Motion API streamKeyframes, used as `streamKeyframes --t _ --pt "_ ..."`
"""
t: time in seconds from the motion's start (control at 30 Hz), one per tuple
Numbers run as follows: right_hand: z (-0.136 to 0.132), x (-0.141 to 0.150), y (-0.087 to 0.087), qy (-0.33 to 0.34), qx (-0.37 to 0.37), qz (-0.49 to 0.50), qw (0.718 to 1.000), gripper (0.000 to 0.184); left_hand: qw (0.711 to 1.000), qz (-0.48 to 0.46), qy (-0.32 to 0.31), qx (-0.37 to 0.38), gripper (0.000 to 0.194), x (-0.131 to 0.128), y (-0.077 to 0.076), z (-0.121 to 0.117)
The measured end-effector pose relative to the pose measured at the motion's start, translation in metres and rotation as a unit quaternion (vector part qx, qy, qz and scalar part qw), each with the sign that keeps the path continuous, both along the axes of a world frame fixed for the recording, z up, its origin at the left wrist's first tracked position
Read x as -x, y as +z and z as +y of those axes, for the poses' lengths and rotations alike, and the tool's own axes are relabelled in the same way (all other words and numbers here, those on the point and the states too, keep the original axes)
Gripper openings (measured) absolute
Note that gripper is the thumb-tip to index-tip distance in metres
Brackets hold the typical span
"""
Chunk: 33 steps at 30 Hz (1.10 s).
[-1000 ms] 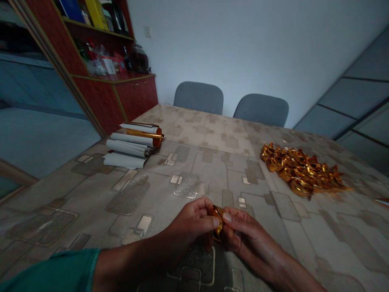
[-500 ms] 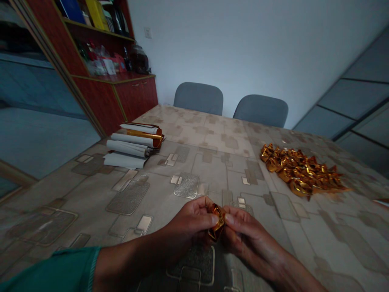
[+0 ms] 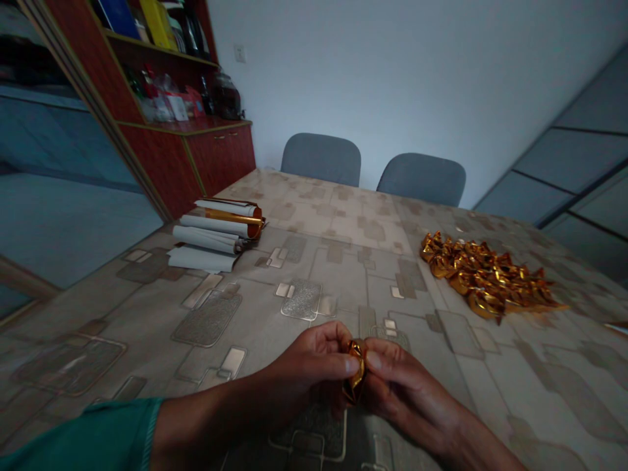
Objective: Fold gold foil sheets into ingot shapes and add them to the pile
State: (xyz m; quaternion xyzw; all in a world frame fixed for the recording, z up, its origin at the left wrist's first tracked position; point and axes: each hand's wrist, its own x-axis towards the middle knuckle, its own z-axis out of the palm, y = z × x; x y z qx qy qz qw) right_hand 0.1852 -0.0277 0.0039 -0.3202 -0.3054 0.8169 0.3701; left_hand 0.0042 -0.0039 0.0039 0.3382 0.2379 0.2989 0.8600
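Note:
Between my two hands is a small folded piece of shiny gold foil paper, held above the near part of the table. My left hand pinches it from the left, its thumb lying across the front. From the right, my right hand grips its edge with thumb and fingers. Both hands are closed, and some of their fingers are hidden behind the foil. To the right on the table lies a group of several folded gold foil pieces set close together.
A patterned tablecloth covers the table. Curled sheets of white-backed gold paper lie at the left. Two grey chairs stand at the far edge. A red-brown cabinet is at the back left. A bit of gold paper shows at the right edge.
Both hands have moved slightly down with the gold foil piece, which now looks turned and narrower between the thumbs. The paper stack and the foil group stay put.

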Motion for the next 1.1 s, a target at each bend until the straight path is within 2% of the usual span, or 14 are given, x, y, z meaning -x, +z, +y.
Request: streamKeyframes --t 0.3,0.4,0.57,0.8,0.97,1.1 --pt "0.001 0.000 -0.005 -0.002 0.013 -0.017 1.000 0.034 0.999 0.024 0.015 -0.016 0.033 -0.003 -0.008 -0.002" --pt "0.003 -0.001 -0.005 -0.004 0.003 -0.004 1.000 0.034 0.999 0.037 0.010 0.007 0.031 -0.001 -0.005 -0.001" --pt "0.005 -0.003 -0.001 -0.009 0.001 0.031 0.999 0.030 0.999 -0.019 -0.013 0.048 0.026 0.004 0.002 0.000" --pt "0.004 -0.001 -0.003 0.009 -0.002 0.017 1.000 0.033 0.998 0.010 -0.003 0.054 0.022 0.002 -0.005 -0.002" --pt "0.007 -0.009 0.001 0.029 -0.004 0.008 1.000 0.033 0.998 0.000 -0.041 0.036 0.026 0.007 -0.002 0.004" --pt "0.009 -0.018 0.010 0.071 -0.002 -0.017 0.997 0.030 0.997 0.006 -0.074 0.031 0.029 0.013 0.003 0.014"
